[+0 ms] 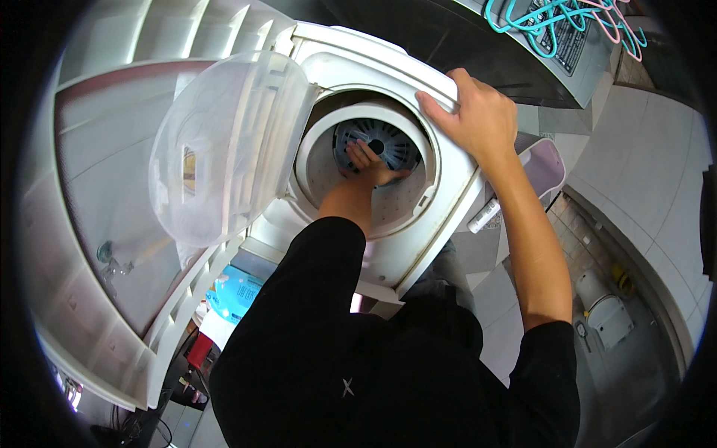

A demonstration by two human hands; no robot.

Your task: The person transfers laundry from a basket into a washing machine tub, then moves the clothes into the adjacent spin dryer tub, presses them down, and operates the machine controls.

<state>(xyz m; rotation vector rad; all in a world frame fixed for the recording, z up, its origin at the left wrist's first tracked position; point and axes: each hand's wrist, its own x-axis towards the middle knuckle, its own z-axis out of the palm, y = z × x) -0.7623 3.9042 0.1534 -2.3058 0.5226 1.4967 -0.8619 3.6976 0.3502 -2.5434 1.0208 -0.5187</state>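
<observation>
My left hand (371, 166) reaches down into the round tub (392, 207) of a white washing machine (373, 257). Its fingers are spread and nothing shows in them. Beneath that hand lies a blue-grey slotted disc (401, 142) with a dark centre, at the bottom of the tub. Whether the fingertips touch the disc, I cannot tell. My right hand (478, 112) grips the machine's far right edge, with the thumb on top and the fingers over the side. A clear plastic lid (224, 149) stands raised at the left of the tub opening.
Left of the machine is a large white plastic frame (97, 351). A blue packet (233, 293) sits below the lid. At the far right, teal and pink hangers (549, 22) lie over a keyboard (571, 46). A pale purple bin (544, 166) and white bottle (484, 216) are right of the machine.
</observation>
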